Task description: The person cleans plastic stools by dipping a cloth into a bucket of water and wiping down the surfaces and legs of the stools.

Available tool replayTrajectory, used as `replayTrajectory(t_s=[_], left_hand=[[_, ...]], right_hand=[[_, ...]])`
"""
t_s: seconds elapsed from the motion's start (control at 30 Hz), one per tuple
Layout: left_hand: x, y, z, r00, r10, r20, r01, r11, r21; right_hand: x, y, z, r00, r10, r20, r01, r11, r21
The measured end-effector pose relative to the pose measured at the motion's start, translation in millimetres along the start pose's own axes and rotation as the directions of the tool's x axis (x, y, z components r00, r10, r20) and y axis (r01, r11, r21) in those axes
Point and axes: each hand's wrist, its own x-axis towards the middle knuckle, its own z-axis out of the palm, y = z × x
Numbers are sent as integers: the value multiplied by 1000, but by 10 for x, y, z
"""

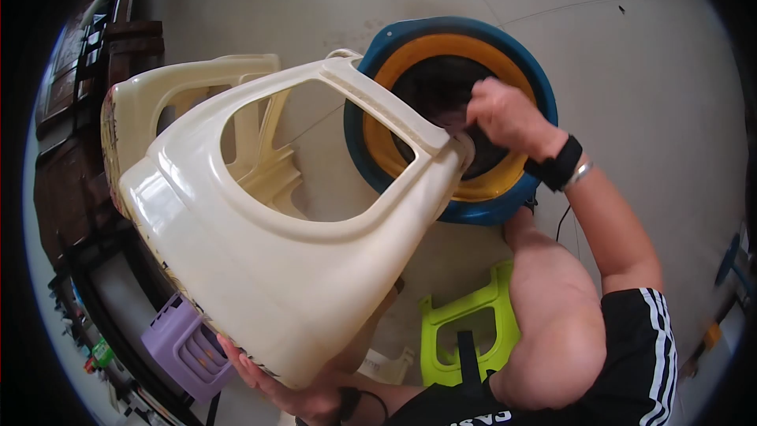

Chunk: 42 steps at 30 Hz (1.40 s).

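A cream plastic stool [315, 256] lies tipped on its side in front of me, its legs pointing toward the basin. My left hand [288, 390] grips it low down at the edge of the patterned seat. Above the basin [378, 177], blue-rimmed with an orange inner wall, my right hand [509, 114] is closed, close to the foot of a stool leg. Whatever the right fingers hold is hidden. Dark contents, perhaps water, fill the middle of the basin.
A second cream stool [138, 106] stands behind the first. A green stool [430, 343] is by my legs, and a purple one [185, 351] sits at lower left. Dark wooden furniture [67, 205] lines the left side. A thin cable [561, 225] runs near my foot.
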Motion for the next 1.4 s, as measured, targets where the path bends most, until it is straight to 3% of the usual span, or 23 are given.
replayTrajectory(t_s=[0.03, 0.07, 0.17, 0.2, 0.3, 0.4, 0.5, 0.6, 0.67, 0.77, 0.87, 0.97, 1.07, 1.17, 1.27, 1.37, 1.4], left_hand=[[-8, -26, -21, 1000, 19, 6, -19, 999, 30], [-5, -40, -21, 999, 39, 10, -40, 998, 58], [49, 8, -99, 992, 75, 97, -89, 986, 141], [32, -7, -96, 995, 54, 82, -64, 991, 116], [-64, -96, -102, 998, 20, 54, -26, 993, 114], [-73, -136, -151, 997, 37, 67, -50, 978, 203], [-44, -122, -149, 996, 53, 68, -68, 966, 250], [-108, -176, -135, 995, 92, 38, -99, 928, 360], [-105, -139, -59, 997, 75, -18, -63, 934, 353], [-54, -31, -115, 998, 21, 54, -30, 982, 188], [-33, -7, -99, 998, 15, 59, -21, 994, 106], [-52, 0, -103, 998, -20, 53, 17, 997, 69], [40, -7, -69, 986, 147, 81, -156, 980, 124], [112, 72, -31, 989, 123, 87, -136, 977, 167], [85, 44, -77, 990, 108, 92, -127, 966, 224], [0, -105, -103, 989, 136, 55, -143, 976, 163], [-60, -174, -114, 994, 103, 37, -108, 977, 183]], right_hand=[[13, 125, 38, 990, 128, -67, -134, 987, -94], [54, 228, 75, 948, 316, 38, -299, 925, -233], [92, 433, 483, 924, 308, 224, -238, 927, -291], [138, 483, 606, 771, 387, 506, -268, 918, -292], [172, 287, 716, 576, 484, 659, -249, 871, -423], [106, 453, 1009, 674, 421, 607, -299, 907, -296], [56, 861, 1336, 635, 377, 674, -246, 926, -286], [180, 471, 713, 800, 497, 335, -569, 807, 160], [248, 315, 446, 873, 411, 261, -487, 727, 483], [429, 25, 256, 937, 343, 70, -288, 643, 709], [675, -208, 241, 944, 291, 152, -293, 538, 791], [743, -268, 491, 972, 204, 118, -225, 658, 718], [470, -268, 482, 959, 214, 184, -282, 738, 614], [56, -252, 431, 941, 206, 267, -329, 730, 599], [-314, -269, 522, 872, 129, 471, -285, 917, 278], [-343, -39, 582, 835, 406, 372, -474, 874, 108], [-262, 39, 538, 838, 489, 240, -507, 862, 13]])
